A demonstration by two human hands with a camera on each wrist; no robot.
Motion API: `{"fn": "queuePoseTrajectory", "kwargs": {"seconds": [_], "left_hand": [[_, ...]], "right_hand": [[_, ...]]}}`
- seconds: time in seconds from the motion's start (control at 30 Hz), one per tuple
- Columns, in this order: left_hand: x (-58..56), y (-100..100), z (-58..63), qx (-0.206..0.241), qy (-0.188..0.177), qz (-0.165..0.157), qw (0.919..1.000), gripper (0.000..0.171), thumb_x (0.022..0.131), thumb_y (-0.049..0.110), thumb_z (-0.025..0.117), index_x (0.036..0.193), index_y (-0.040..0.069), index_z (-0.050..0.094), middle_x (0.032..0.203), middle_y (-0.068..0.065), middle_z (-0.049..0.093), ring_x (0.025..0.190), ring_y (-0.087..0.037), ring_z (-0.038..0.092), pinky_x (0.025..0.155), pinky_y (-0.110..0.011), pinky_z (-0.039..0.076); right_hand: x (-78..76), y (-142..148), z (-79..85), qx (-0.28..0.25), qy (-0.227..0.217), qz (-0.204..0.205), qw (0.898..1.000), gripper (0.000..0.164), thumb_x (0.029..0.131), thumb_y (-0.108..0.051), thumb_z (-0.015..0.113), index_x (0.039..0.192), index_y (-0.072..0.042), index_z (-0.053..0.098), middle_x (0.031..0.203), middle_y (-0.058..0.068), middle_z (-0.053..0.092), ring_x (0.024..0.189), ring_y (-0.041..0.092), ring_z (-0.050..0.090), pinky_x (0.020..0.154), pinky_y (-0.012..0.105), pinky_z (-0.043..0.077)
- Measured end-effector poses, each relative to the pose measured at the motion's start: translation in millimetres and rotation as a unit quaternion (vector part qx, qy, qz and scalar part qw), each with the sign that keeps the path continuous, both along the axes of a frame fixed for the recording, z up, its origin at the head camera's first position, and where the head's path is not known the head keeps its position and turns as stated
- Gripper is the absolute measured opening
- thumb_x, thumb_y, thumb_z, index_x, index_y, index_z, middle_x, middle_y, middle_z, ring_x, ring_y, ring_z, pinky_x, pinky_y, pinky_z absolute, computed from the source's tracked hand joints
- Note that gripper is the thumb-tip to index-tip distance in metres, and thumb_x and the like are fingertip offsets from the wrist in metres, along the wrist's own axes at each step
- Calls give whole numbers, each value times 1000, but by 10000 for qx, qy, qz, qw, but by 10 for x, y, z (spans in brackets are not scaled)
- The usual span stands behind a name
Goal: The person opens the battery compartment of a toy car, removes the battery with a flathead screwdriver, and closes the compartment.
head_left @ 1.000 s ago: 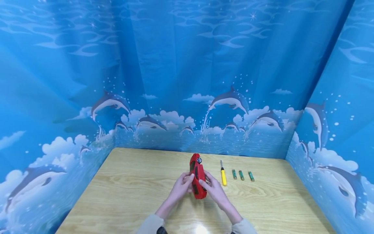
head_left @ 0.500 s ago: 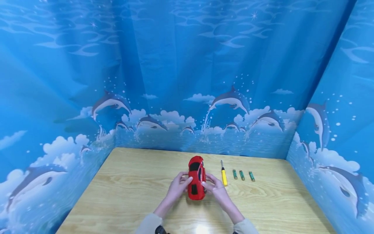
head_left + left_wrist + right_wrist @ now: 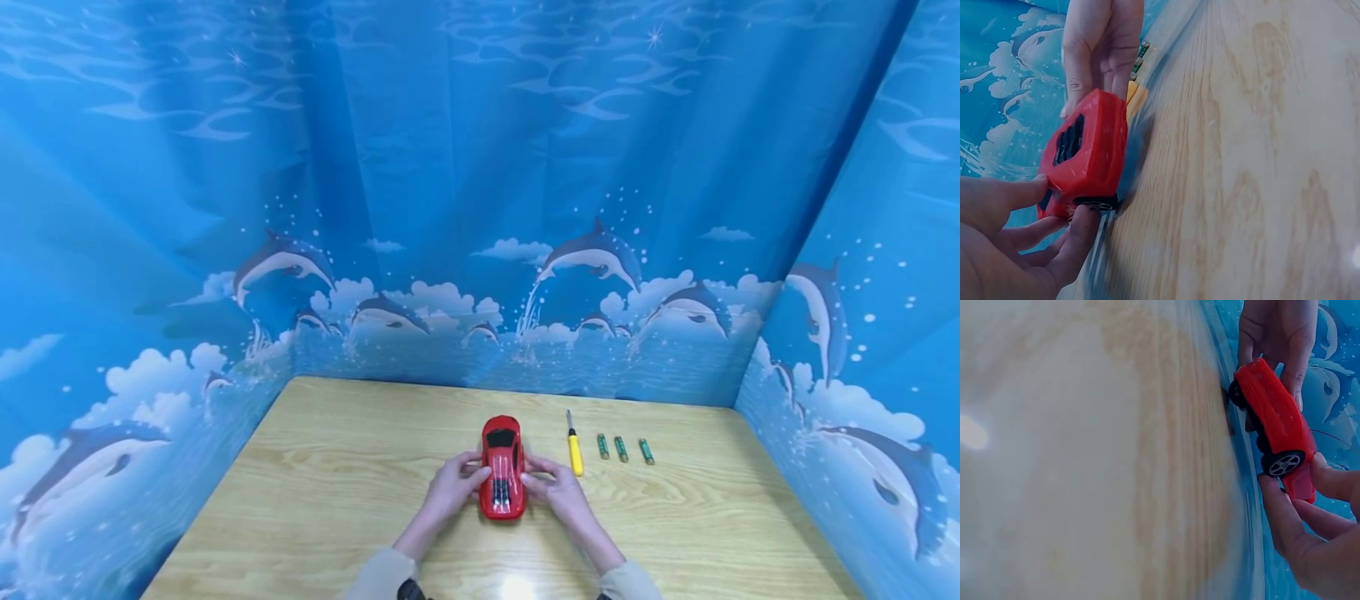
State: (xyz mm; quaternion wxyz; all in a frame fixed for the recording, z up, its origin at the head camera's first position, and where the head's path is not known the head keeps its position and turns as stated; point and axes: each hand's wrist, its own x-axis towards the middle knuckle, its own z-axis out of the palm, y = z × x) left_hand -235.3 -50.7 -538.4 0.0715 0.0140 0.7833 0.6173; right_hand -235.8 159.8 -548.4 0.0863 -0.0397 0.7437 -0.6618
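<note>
Both hands hold a red toy car (image 3: 502, 468), roof up, low over the wooden table. My left hand (image 3: 448, 487) grips its left side, thumb on the upper edge and fingers by a wheel (image 3: 1097, 203) in the left wrist view. On the opposite side my right hand (image 3: 562, 487) pinches the car between thumb and fingers. From the right wrist view, a red panel (image 3: 1300, 484) juts out beside the black wheel (image 3: 1285, 464), close to the right fingers. The car's underside is mostly hidden.
A screwdriver (image 3: 574, 450) with a yellow handle lies right of the car on the table (image 3: 337, 467). Beyond it are three green batteries, the farthest right one (image 3: 647, 452) slightly apart. A blue dolphin-print curtain (image 3: 450, 208) encloses the table's back and sides.
The car has rolled from its side to roof up and come down nearer the table. Both hands have kept hold of it; screwdriver and batteries stayed put.
</note>
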Motion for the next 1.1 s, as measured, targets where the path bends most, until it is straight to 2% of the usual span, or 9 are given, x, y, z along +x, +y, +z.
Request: {"fn": "queuePoseTrajectory", "kwargs": {"seconds": [0.17, 0.33, 0.47, 0.6, 0.87, 1.1], "left_hand": [[-14, -18, -15, -351, 72, -20, 9994, 49, 95, 20, 72, 134, -6, 59, 115, -22, 70, 83, -20, 71, 71, -31, 62], [0, -25, -5, -731, 94, -54, 9973, 49, 93, 20, 74, 131, -7, 61, 117, -23, 70, 74, -15, 68, 67, -29, 60], [5, -25, 3, -887, 86, -80, 9960, 48, 92, 19, 74, 130, -7, 62, 120, -25, 69, 74, -16, 68, 67, -29, 60], [5, -15, 1, -951, 83, -99, 9954, 48, 92, 21, 74, 130, -6, 62, 118, -24, 69, 78, -16, 69, 67, -28, 61], [45, -48, -2, -972, 251, -136, 9949, 45, 91, 17, 74, 128, -5, 63, 112, -19, 71, 76, -17, 67, 64, -28, 60], [30, -101, 54, -1202, 605, 20, 9909, 35, 95, 19, 70, 124, 0, 67, 113, -16, 72, 97, -29, 71, 78, -36, 61]], "right_hand": [[2, 14, -26, 172, 12, 96, 9998, 55, 95, -6, 68, 140, 17, 45, 123, 28, 61, 106, 30, 69, 91, 37, 60], [12, 32, -13, 455, -23, 270, 9986, 51, 95, -3, 66, 137, 19, 47, 130, 35, 58, 108, 34, 69, 89, 37, 61], [6, 52, -3, 536, -90, 406, 9977, 50, 96, -3, 65, 137, 19, 47, 135, 37, 54, 108, 36, 69, 88, 37, 61], [-1, 119, 8, 523, -108, 428, 9977, 48, 96, -4, 65, 137, 16, 50, 132, 34, 57, 105, 32, 70, 88, 36, 61], [-16, 440, 47, 674, 31, 75, 9977, 34, 99, -5, 62, 127, 14, 60, 117, 29, 66, 98, 33, 71, 82, 36, 62], [-77, 754, 135, 1014, 79, -675, 9925, 26, 101, -6, 61, 116, 14, 65, 100, 21, 72, 82, 25, 69, 73, 34, 63]]}}
